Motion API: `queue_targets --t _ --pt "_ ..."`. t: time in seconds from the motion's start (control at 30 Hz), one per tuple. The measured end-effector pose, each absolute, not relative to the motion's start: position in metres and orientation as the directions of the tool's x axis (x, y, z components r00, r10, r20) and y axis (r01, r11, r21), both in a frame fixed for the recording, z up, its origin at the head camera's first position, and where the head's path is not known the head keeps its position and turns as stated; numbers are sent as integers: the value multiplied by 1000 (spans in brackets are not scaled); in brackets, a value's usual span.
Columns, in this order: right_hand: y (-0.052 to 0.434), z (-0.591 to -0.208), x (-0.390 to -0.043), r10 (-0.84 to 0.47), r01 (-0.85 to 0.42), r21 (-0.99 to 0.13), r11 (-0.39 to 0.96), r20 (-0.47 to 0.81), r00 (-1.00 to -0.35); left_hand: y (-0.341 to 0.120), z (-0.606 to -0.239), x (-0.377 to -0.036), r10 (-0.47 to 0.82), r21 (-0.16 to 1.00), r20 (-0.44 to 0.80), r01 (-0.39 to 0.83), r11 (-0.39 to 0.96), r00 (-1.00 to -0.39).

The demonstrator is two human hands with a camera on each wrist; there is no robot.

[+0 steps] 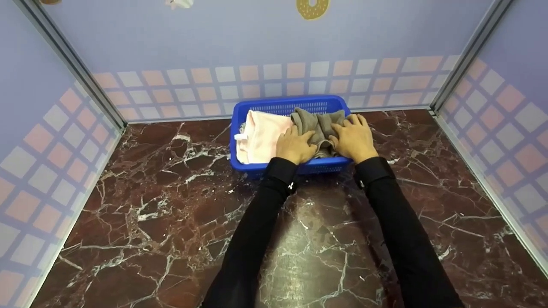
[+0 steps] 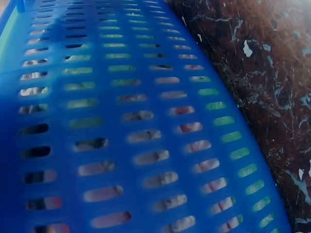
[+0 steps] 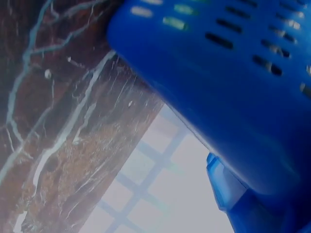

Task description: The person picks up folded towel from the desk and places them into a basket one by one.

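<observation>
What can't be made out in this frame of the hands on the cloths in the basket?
- Head view: the left hand and right hand cover part of the grey cloth; whether the fingers grip or only press it is unclear.
- Head view: the blue basket floor is hidden by the pink cloth and the grey one.
- Left wrist and right wrist views: blurred basket wall only, neither hand visible.

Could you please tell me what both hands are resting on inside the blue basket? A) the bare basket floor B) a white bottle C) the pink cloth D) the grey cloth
D: in the head view the left hand and right hand both lie on the grey cloth in the blue basket, with the pink cloth beside it.
</observation>
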State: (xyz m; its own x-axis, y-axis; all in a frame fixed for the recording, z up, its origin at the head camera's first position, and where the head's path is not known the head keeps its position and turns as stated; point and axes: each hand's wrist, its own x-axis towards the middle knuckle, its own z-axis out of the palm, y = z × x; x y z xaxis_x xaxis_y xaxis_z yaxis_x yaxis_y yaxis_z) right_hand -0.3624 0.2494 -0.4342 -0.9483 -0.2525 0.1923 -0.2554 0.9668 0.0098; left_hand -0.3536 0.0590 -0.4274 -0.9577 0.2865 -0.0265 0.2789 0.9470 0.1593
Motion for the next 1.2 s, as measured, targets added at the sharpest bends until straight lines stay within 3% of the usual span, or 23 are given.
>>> queue_targets --t 0.17,0.33,0.63,0.9,1.0,1.2 --pt "249 -434 -363 -263 -265 -2 964 116 -958 59 -428 -353 295 156 -50 284 946 -954" --pt "250 -433 -365 -250 -259 -55 964 134 -959 61 -425 -355 295 162 -55 283 945 -954" --pt "254 -439 -363 -181 -279 -189 942 414 -892 61 -426 -359 295 208 -15 285 936 -956" --pt "253 -438 -360 -142 -273 -260 926 431 -891 41 -422 -351 265 371 209 327 869 -941" --pt "258 -438 -355 -135 -302 -280 911 489 -862 19 -412 -341 279 289 275 356 889 -920" --pt "287 -433 -332 -138 -348 -305 887 544 -828 -48 -394 -313 303 101 270 340 935 -914"
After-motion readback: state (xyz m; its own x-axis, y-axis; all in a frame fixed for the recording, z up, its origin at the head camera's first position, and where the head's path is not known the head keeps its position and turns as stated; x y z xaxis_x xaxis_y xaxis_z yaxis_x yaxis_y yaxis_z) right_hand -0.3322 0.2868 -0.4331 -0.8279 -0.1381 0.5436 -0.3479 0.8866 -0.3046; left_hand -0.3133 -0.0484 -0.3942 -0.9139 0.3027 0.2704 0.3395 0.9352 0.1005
